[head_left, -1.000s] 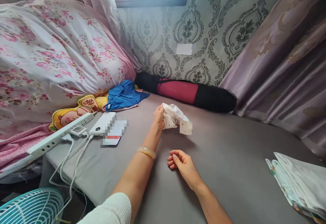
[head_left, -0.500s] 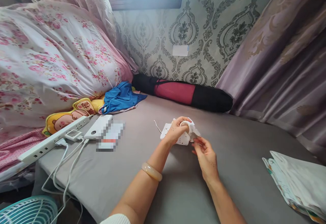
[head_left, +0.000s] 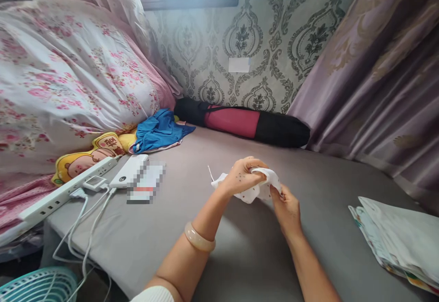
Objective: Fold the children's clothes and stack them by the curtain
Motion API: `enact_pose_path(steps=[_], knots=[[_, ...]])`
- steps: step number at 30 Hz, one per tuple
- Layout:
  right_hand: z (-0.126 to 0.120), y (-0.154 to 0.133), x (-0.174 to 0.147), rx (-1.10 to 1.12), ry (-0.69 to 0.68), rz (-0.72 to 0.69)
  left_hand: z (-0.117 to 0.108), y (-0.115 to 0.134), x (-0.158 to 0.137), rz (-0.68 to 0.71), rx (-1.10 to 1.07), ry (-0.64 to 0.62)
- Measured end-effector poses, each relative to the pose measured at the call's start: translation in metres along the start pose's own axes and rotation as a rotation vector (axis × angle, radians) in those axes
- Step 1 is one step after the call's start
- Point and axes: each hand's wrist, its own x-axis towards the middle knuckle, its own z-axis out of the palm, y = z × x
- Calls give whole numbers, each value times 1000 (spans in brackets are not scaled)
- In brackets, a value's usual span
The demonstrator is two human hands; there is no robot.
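A small white cloth piece (head_left: 248, 195) with dark dots is held up just above the grey-covered surface (head_left: 164, 238). Its exact kind cannot be made out. A thin white string sticks out past its left end. My left hand (head_left: 242, 177), with a pale bangle on the forearm, is closed on the cloth's upper edge, thumb and fingers around the fold. On the right side of the cloth, my right hand (head_left: 287, 207) pinches the edge between thumb and fingers. The cloth bends in an open curve between both hands, and its far side is hidden.
At left lie a white power strip (head_left: 68, 187) with cables, a white power bank (head_left: 129, 171), a blue garment (head_left: 161, 130) and a yellow plush cushion (head_left: 87, 158). A black and red long bag (head_left: 236, 123) lies against the wall. Folded cloths (head_left: 401, 238) lie at right.
My right hand has moved right and up onto the cloth's edge, and the cloth is pulled wider between my hands. My left hand has shifted slightly right. The view has moved a little.
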Motion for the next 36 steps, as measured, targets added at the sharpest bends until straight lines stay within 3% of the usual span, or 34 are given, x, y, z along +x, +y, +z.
enact_pose_path(steps=[7, 10, 13, 18, 20, 23, 25, 30, 36], knots=[[-35, -40, 11, 134, 61, 142, -19, -20, 6, -59, 74, 184], [-50, -66, 11, 226, -94, 224, -20, -29, 8, -57, 66, 216], [-61, -82, 10, 266, -241, 335, -16, -33, 8, -157, -79, 148], [-69, -73, 12, 170, -385, 440, -7, -41, 5, -348, -308, 54], [-71, -58, 16, 69, -393, 401, -4, -45, 5, -371, -319, 38], [-75, -36, 21, -98, -407, 227, 1, -47, 5, -392, -305, 0], [-73, -30, 22, -98, -423, 144, 4, -45, 3, -386, -282, -33], [-53, -42, 16, 2, -379, -23, 7, -38, 0, -315, -248, -97], [-30, -54, 6, -220, -382, -229, 6, -40, -1, -288, -175, -135]])
